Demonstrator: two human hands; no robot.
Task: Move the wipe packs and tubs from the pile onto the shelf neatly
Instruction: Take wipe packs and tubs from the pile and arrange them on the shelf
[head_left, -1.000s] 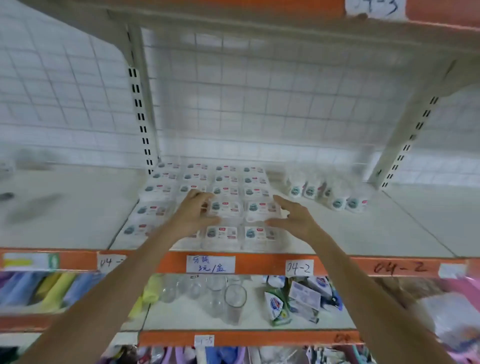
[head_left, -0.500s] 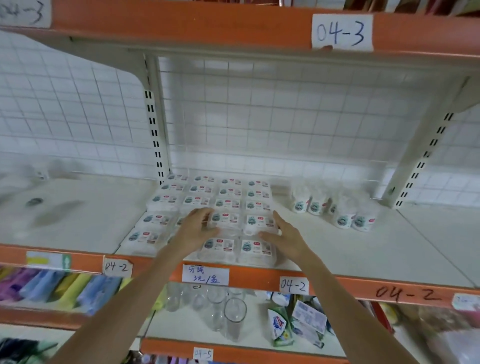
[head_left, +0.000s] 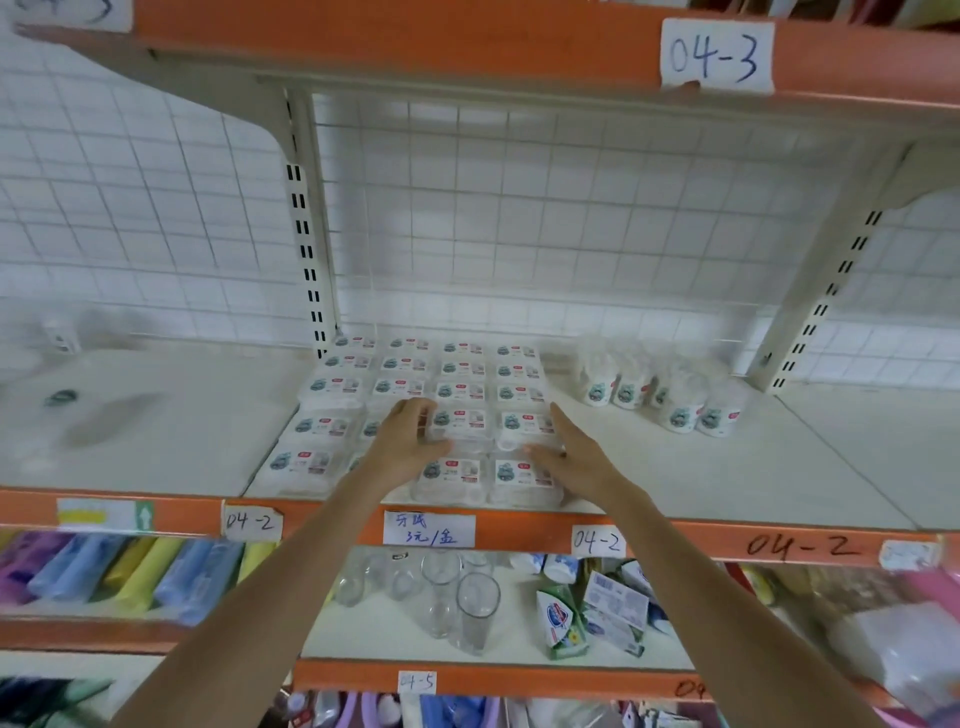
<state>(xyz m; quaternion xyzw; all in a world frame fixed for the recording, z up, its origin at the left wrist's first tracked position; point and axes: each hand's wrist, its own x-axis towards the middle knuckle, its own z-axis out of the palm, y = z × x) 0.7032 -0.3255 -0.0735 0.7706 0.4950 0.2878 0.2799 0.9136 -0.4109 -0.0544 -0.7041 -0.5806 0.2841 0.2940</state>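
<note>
Head view: white shelf (head_left: 701, 467) with orange 04-2 edge carries wipe packs (head_left: 462, 395) in a neat grid of rows, wipe tubs (head_left: 675, 400) clustered just right of them. Left hand (head_left: 405, 441) and right hand (head_left: 576, 457) rest on front-row packs, grip wide, fingers straight, holding nothing. Judged mostly done; pile not in view, remainder unknown.

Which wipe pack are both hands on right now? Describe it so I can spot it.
On the 04-2 shelf, find the grid of wipe packs. The one between the left hand and right hand is the pack second row from the front, third column.
</note>
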